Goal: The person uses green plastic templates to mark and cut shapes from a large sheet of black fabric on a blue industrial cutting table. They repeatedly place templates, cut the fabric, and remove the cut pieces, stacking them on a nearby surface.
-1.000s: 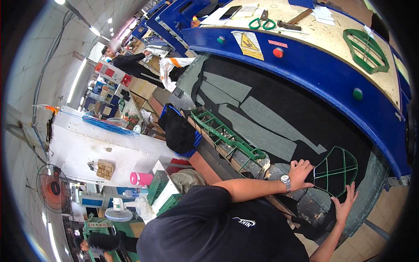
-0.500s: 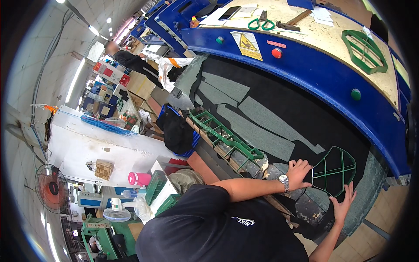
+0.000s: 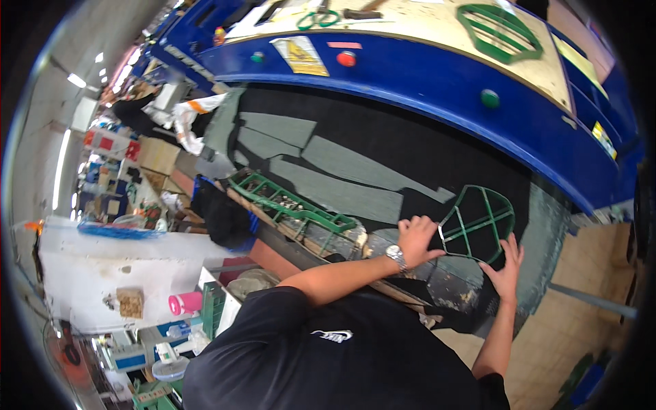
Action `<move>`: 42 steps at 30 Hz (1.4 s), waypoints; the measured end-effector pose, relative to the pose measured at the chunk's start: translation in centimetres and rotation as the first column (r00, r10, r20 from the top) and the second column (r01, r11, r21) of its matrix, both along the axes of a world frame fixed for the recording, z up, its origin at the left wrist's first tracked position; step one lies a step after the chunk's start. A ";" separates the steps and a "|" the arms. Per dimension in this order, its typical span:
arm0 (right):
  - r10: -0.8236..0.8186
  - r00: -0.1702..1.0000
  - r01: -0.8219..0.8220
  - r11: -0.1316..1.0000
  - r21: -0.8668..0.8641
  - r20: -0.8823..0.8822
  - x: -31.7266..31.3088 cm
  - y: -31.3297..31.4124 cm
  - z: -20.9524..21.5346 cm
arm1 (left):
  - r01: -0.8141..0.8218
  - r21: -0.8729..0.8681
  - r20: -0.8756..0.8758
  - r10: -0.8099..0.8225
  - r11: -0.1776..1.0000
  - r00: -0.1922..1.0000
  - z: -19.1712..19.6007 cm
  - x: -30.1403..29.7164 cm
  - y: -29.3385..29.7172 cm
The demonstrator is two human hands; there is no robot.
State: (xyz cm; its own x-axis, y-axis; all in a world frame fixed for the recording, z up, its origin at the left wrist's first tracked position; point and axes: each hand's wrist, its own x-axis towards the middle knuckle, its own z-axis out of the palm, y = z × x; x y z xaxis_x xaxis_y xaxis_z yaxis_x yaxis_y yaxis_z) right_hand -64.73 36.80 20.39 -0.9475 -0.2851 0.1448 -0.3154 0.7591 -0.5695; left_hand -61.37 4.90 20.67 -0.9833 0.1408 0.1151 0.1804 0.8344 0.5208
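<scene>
A green cutting die, an outline frame with crossing bars, lies on black material spread over the work bed at the right. My left hand is at its left edge, the thumb against the rim and the fingers bent. At its near right corner is my right hand, thumb and fingers placed on either side of the corner. Between them the two hands hold the die. Left of it, grey-green bare patches show where pieces are gone from the black material. My fingertips are partly hidden by the rim.
A long green die rests along the near edge of the bed. Beyond the material runs a blue machine beam with buttons; scissors, a hammer and another green die lie on top. A blue crate with black cloth stands at left.
My view has turned, so the scene sits further left and higher. Both hands remain at the cutting die, which has turned slightly and lies on the black material.
</scene>
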 end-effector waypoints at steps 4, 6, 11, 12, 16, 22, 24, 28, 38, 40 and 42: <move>-0.007 0.999 0.007 1.000 0.002 0.050 -0.4 -0.2 0.7 | 0.079 0.034 -0.009 -0.078 0.996 0.997 -0.6 0.0 -1.3; 0.007 0.999 -0.006 1.000 -0.019 0.049 -0.5 -0.2 0.9 | 0.089 0.163 0.098 -0.106 0.983 0.990 1.3 0.3 -2.4; -0.005 0.995 0.011 0.998 -0.067 0.095 -0.4 0.1 0.7 | 0.071 0.415 0.224 -0.178 0.907 0.958 3.7 4.8 -6.9; -0.030 0.996 0.036 0.996 -0.077 0.085 -0.3 0.4 -0.1 | 0.070 0.411 0.253 -0.188 0.909 0.949 4.0 5.7 -7.5; -0.087 0.993 0.097 0.989 -0.115 0.082 0.1 0.0 -0.1 | 0.126 0.390 0.290 -0.251 0.912 0.924 4.2 8.3 -9.2; -0.229 0.968 0.214 0.967 -0.137 -0.103 -0.9 -2.6 1.7 | 0.211 0.361 0.394 -0.354 0.908 0.848 4.3 8.9 -9.8; -0.259 0.951 0.241 0.963 -0.121 -0.168 -0.9 -3.3 2.6 | 0.257 0.369 0.352 -0.390 0.893 0.851 2.6 9.5 -9.8; -0.270 0.930 0.243 0.961 -0.131 -0.250 -0.6 -6.3 7.1 | 0.352 0.254 0.367 -0.426 0.901 0.827 1.9 9.0 -10.1; -0.224 0.956 0.154 0.933 -0.325 -0.191 -8.2 -13.8 14.3 | 0.364 -0.061 0.125 -0.355 0.929 0.927 -1.5 4.6 -9.5; -0.210 0.957 0.142 0.941 -0.308 -0.200 -9.0 -15.9 16.1 | 0.293 -0.130 0.067 -0.287 0.947 0.956 -2.1 4.4 -9.2; -0.217 0.939 0.128 0.941 -0.313 -0.267 -9.7 -17.1 16.8 | 0.241 -0.144 -0.004 -0.244 0.960 0.970 -1.7 4.5 -9.1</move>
